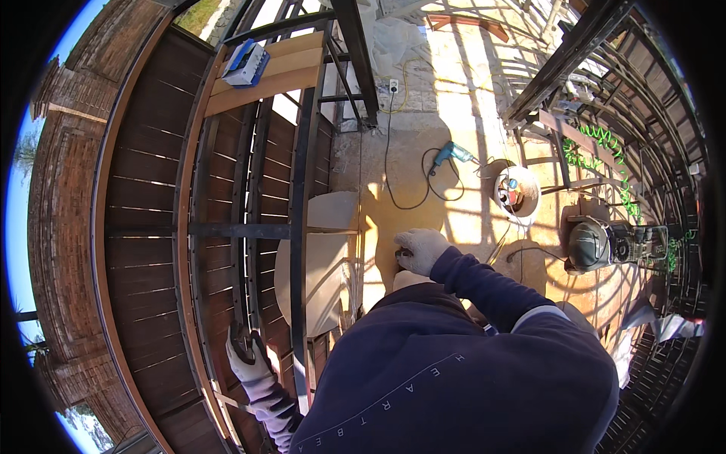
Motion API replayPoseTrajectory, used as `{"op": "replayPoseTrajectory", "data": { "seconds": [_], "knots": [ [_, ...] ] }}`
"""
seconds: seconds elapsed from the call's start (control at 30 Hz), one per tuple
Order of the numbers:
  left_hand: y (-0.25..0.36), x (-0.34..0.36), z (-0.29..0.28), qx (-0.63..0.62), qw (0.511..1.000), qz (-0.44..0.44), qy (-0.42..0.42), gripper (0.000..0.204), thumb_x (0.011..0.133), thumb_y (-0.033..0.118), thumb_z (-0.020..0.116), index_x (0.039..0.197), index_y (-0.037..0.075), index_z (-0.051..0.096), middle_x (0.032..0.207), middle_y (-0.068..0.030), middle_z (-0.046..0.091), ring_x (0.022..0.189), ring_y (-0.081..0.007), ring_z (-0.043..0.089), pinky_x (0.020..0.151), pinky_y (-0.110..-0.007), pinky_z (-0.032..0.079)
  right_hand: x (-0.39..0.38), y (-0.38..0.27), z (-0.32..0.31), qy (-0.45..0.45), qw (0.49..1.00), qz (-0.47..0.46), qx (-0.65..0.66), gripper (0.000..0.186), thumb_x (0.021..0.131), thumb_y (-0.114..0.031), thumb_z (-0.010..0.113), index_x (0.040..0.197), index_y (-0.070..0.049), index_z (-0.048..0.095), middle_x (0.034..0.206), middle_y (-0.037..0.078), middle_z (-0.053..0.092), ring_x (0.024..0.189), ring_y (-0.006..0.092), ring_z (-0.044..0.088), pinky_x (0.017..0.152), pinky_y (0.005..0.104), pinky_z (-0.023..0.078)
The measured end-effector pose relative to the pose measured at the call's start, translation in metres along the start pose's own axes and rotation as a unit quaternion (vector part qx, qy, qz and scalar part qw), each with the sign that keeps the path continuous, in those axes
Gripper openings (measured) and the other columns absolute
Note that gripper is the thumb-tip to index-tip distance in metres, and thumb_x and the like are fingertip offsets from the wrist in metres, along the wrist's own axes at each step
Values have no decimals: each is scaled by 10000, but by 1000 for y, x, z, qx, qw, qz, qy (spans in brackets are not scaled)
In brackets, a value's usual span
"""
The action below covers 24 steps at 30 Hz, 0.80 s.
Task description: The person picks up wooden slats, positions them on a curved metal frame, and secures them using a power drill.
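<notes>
My left hand (pixel 246 357), in a light work glove, is closed on a dark vertical metal bar (pixel 240 227) of a gate-like frame at lower left. The frame's thicker black upright (pixel 300 227) runs just right of that hand. My right hand (pixel 420 250), also gloved, is curled into a fist in front of my chest, over the sunlit concrete floor (pixel 423 136) far below. A small dark object (pixel 402 253) shows at the fist's left edge; I cannot tell what it is. My dark blue sweatshirt fills the lower middle.
A blue box (pixel 246 63) lies on a wooden plank (pixel 280 76) at the top of the frame. Below are a blue power drill (pixel 454 154) with a black cord, a round reel (pixel 517 191), a dark machine (pixel 605 244), a green coiled hose (pixel 597 147) and a round pale tabletop (pixel 321 265).
</notes>
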<state>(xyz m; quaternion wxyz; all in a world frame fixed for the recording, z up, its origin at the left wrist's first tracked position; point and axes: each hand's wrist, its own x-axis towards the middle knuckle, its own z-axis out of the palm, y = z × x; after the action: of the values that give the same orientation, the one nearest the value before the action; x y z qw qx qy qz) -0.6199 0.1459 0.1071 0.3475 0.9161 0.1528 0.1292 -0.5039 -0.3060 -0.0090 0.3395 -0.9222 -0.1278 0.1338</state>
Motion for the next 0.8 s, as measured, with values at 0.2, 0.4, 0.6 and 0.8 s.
{"op": "replayPoseTrajectory", "data": {
  "seconds": [0.2, 0.4, 0.6, 0.8],
  "knots": [
    [116, 105, 104, 44, 984, 141, -97, 524, 881, 0, 666, 1401, 10, 602, 1311, -181, 673, 1232, -336, 650, 1098, -429, 478, -34, 47, -19, -129, 979, 155, 37, 360, 912, -346, 671, 1125, -59, 719, 1059, 193, 740, 996, 387, 707, 879, 478, 559],
    [175, 205, 201, 64, 970, 186, -146, 511, 910, 80, 730, 1400, 20, 599, 1289, -166, 665, 1222, -310, 655, 1075, -408, 508, -74, 162, 39, -101, 905, 383, 158, 525, 876, -428, 666, 1234, -48, 717, 1194, 229, 734, 1139, 372, 698, 1007, 423, 541],
    [150, 310, 279, 204, 965, 72, -149, 764, 876, 476, 809, 1483, 99, 539, 1409, -184, 620, 1308, -326, 607, 1108, -417, 482, -178, 279, 70, -98, 845, 509, 135, 547, 871, -420, 695, 1242, -19, 721, 1167, 237, 748, 1105, 366, 718, 973, 451, 547],
    [170, 359, 348, 133, 969, 1, -208, 865, 831, 543, 815, 1493, 71, 519, 1386, -204, 642, 1301, -366, 606, 1113, -436, 473, -218, 353, 89, -303, 909, 250, -139, 207, 935, -222, 603, 979, -95, 760, 988, 152, 778, 990, 291, 750, 855, 393, 583]
  ]
}}
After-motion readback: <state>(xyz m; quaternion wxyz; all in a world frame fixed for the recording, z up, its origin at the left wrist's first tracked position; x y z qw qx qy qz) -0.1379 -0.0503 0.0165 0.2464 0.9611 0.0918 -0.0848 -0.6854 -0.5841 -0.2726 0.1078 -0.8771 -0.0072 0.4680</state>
